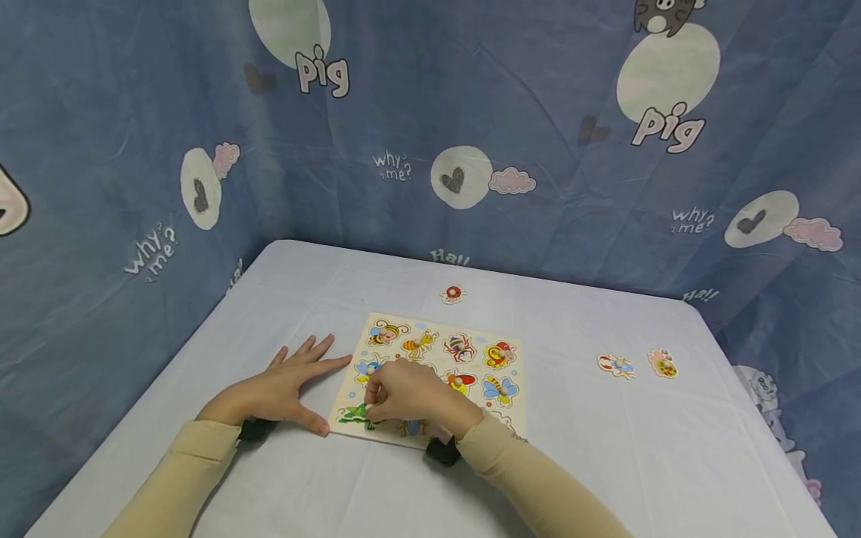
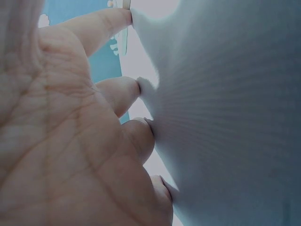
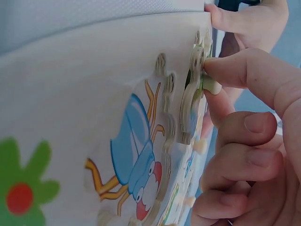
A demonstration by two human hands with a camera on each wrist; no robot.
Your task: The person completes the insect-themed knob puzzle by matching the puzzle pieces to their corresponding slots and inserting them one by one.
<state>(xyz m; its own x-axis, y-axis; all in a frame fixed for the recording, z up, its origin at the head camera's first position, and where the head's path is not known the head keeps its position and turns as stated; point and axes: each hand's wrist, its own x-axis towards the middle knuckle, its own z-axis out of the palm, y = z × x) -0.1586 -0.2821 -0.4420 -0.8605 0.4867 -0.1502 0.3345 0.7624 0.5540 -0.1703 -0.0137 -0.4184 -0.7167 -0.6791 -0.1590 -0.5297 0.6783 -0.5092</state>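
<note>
A wooden peg puzzle board (image 1: 471, 328) with insect pictures lies on the table. My right hand (image 1: 410, 392) pinches the knob of a green grasshopper puzzle piece (image 1: 353, 413) between thumb and forefinger, at the board's near left corner. In the right wrist view, the edge of that puzzle piece (image 3: 190, 99) stands up from the board, and the other fingers are curled. Beside it is a recess with a printed blue insect (image 3: 134, 150). My left hand (image 1: 285, 385) rests on the table with fingers spread, forefinger and thumb right at the board's left edge.
A red bug piece (image 1: 453, 294) lies beyond the board. To the right are a blue-winged insect piece (image 1: 616, 365) and a pink-and-yellow piece (image 1: 663, 364). Several pieces, such as a bee (image 1: 385, 333), sit on the board. A patterned blue curtain (image 1: 377, 217) surrounds the white table (image 1: 572, 463).
</note>
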